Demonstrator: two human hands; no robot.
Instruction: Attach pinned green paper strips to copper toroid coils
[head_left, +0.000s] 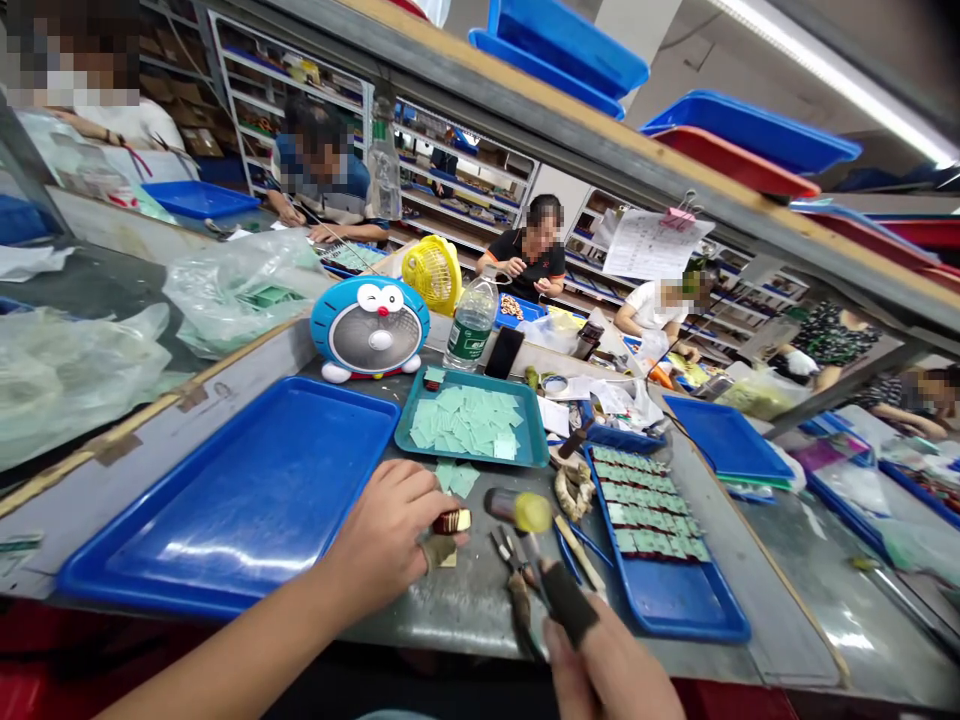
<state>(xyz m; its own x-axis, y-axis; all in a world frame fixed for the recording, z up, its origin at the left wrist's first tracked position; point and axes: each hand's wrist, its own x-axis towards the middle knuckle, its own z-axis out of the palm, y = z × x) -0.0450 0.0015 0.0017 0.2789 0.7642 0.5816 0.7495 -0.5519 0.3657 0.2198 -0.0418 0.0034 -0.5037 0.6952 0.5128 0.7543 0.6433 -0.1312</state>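
Over the metal bench, my left hand [386, 530] pinches a small wire-wound coil [452, 521] between thumb and fingers. The coil is dark red-brown with a pale yellow end. My right hand [611, 660] is wrapped round the handle of a small mallet [532, 512], whose yellow-faced head is smeared by motion, apart from the coil and to its right. Pliers [516, 590] lie on the bench between my hands, partly hidden by the mallet. Light green sheets [457, 478] lie just beyond the coil.
A blue tray [247, 490] lies at left. A teal tray [536, 440] holds green sheets; another blue tray [694, 605] holds rows of coils. A cartoon-faced fan [371, 328] and a water bottle [470, 325] stand behind. A shelf beam crosses overhead. Several people sit opposite.
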